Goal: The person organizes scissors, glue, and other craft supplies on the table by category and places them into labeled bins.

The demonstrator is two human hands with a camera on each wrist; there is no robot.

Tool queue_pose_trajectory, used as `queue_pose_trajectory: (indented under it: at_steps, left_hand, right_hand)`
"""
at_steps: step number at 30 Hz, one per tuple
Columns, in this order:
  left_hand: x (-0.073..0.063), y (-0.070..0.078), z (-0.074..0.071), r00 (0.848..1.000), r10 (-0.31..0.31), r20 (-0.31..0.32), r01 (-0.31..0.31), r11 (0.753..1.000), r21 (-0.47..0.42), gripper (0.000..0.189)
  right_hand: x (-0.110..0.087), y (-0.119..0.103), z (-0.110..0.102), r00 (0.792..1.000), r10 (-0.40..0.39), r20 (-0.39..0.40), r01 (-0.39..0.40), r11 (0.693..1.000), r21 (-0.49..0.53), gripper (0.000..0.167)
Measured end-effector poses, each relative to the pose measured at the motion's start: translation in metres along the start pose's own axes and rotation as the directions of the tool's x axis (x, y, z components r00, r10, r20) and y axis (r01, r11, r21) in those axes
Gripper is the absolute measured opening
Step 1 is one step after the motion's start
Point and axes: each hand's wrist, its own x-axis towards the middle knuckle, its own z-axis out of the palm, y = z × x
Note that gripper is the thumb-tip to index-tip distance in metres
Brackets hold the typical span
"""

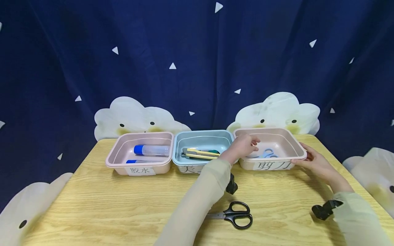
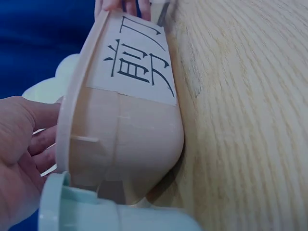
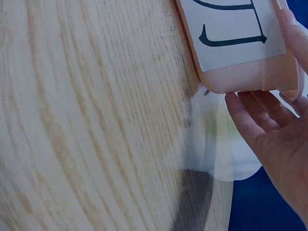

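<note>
My left hand [image 1: 241,147] reaches over the left end of the right-hand pink bin [image 1: 252,131], fingers loosely bent above its inside and nothing visible between them. Light blue scissors [image 1: 268,153] lie in that bin, partly hidden by its front rim. In the left wrist view the thumb and fingers of this hand [image 2: 19,144] show at the bin's rim. My right hand [image 1: 317,165] grips the bin's right front corner, thumb at the rim and fingers against the end wall [image 3: 260,79]. A paper label [image 1: 273,165] with handwritten characters covers the bin's front.
Left of it stand a light blue bin [image 1: 203,133] with a yellow utility knife [image 1: 201,153] and a pink bin [image 1: 115,152] with blue-capped glue tubes [image 1: 154,150]. Black-handled scissors [image 1: 237,215] lie on the wooden table [image 1: 123,212], their blades partly behind the left sleeve.
</note>
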Motion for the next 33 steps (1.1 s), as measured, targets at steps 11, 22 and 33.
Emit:
queue_pose_trajectory:
  at_steps: [11,22,33]
  left_hand:
    - [-0.029,0.008,-0.015,0.995,0.099,0.003,-0.099,0.995,-0.019,0.033]
    - [-0.068,0.005,-0.017,0.993,0.119,-0.016,-0.120,0.987,-0.110,0.030]
    - [-0.112,-0.008,-0.022,0.998,0.023,-0.055,-0.041,0.936,-0.351,0.028]
  right_hand:
    - [0.000,0.005,0.000,1.000,-0.027,0.013,0.027,1.000,0.009,0.079]
    - [0.003,0.007,0.000,1.000,-0.020,0.012,0.020,0.999,0.026,0.079]
    - [0.001,0.006,-0.001,1.000,-0.022,0.013,0.022,0.999,0.030,0.079]
